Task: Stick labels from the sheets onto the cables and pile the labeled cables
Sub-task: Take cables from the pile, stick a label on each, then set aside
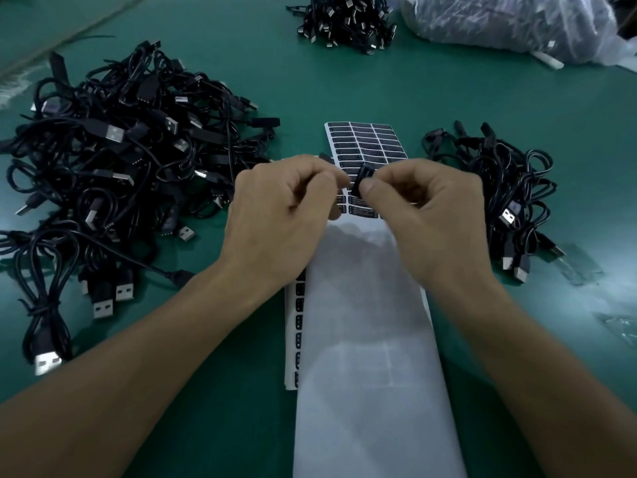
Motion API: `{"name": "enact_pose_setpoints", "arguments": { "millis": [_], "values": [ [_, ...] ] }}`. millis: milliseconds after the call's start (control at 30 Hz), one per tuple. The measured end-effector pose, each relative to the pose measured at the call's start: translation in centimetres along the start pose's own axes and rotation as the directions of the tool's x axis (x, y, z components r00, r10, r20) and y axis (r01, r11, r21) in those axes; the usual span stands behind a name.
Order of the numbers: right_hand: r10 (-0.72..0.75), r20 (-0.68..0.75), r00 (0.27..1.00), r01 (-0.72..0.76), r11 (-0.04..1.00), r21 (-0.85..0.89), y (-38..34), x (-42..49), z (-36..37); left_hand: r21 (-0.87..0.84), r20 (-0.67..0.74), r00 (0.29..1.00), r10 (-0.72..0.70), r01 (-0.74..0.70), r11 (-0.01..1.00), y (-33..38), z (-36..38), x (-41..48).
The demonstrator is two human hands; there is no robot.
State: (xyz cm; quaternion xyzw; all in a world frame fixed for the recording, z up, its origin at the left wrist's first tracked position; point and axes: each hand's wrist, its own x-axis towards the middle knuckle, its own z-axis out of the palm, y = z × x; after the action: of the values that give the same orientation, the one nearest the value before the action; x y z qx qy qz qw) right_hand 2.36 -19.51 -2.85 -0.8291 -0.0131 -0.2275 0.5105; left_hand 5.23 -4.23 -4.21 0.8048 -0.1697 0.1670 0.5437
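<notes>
My left hand (279,215) and my right hand (424,215) meet over the label sheet (365,143), a white sheet with rows of black labels. Between the fingertips of both hands sits a small black piece (363,177), either a label or a cable part; I cannot tell which. Both hands pinch it with curled fingers. A big heap of black USB cables (120,160) lies to the left. A smaller pile of black cables (499,188) lies to the right. A long blank white backing sheet (372,339) runs toward me between my forearms.
The work surface is a green mat (344,84). Another bundle of black cables (344,19) lies at the far middle. A clear plastic bag (510,25) of cables sits at the far right. A second label sheet edge (298,322) peeks out under the white backing.
</notes>
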Motion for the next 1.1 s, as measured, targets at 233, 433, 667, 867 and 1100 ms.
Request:
{"name": "enact_pose_setpoints", "arguments": {
  "millis": [233, 433, 667, 867, 1100],
  "values": [
    [0.303, 0.267, 0.915, -0.404, 0.711, 0.575, -0.05, 0.94, -0.67, -0.176, 0.145, 0.988, 0.053, -0.027, 0.984, 0.10, 0.01, -0.30],
    [0.254, 0.332, 0.908, -0.414, 0.659, 0.628, 0.00, 0.97, -0.63, -0.333, 0.280, 0.959, -0.039, 0.135, 0.933, 0.58, 0.05, -0.23],
    [0.247, 0.256, 0.935, -0.350, 0.768, 0.537, 0.18, 0.97, -0.67, -0.131, 0.218, 0.975, -0.044, 0.074, 0.989, 0.03, 0.05, 0.08],
    [0.187, 0.188, 0.964, -0.254, 0.859, 0.445, 0.21, 0.84, -0.83, -0.051, 0.264, 0.964, -0.033, 0.048, 0.998, 0.03, 0.06, 0.14],
    [0.120, 0.141, 0.983, -0.166, 0.907, 0.386, 0.03, 0.69, -0.70, -0.130, 0.315, 0.945, -0.086, 0.132, 0.983, 0.08, -0.02, 0.18]
  ]
}}
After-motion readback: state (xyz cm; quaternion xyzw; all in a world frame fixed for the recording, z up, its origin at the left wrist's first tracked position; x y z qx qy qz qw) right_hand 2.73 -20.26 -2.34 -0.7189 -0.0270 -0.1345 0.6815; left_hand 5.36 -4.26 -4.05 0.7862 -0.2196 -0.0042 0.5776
